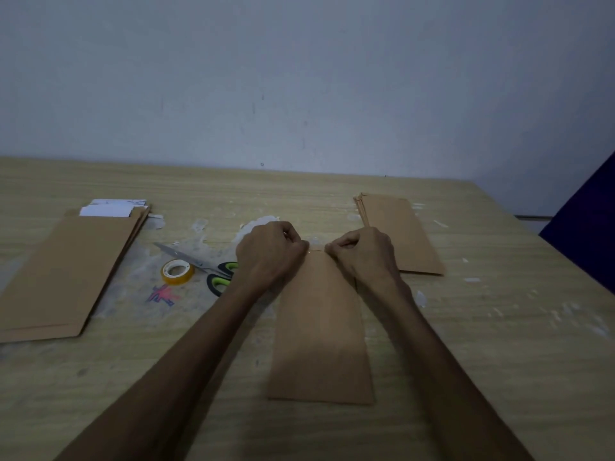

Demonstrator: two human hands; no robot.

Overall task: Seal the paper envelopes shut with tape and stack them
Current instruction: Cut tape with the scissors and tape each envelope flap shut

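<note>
A brown paper envelope [321, 331] lies flat on the wooden surface [482, 344], its long side running away from the person, directly in front of them. Both hands work at its far end, where the flap sits. The left hand [271, 251] and the right hand [361, 252] have their fingers curled, fingertips bearing down on the flap's two corners; a short glossy strip there looks like tape, though in this dim light I cannot tell for certain, nor whether either hand pinches anything.

To the right of that envelope and a little farther away, a neat pile of brown envelopes [399, 232] shows no white paper, so these are probably sealed and stacked. Well to the left of the envelope lies another pile [66, 271] with white sheets [111, 207] sticking out of its open far ends; these look unsealed, so several remain. Judging by this, the job is partway through: one envelope is being closed, and it still has to go onto the right-hand pile.

Between the centre envelope and the left pile lie a roll of yellowish tape [177, 271] and, touching or just beside the left wrist, scissors [206, 266] with green-and-black handles. Nearer the person than the roll is a pink-and-blue scribble [163, 294] on the surface; it cannot be read. No brand or label is legible.
</note>
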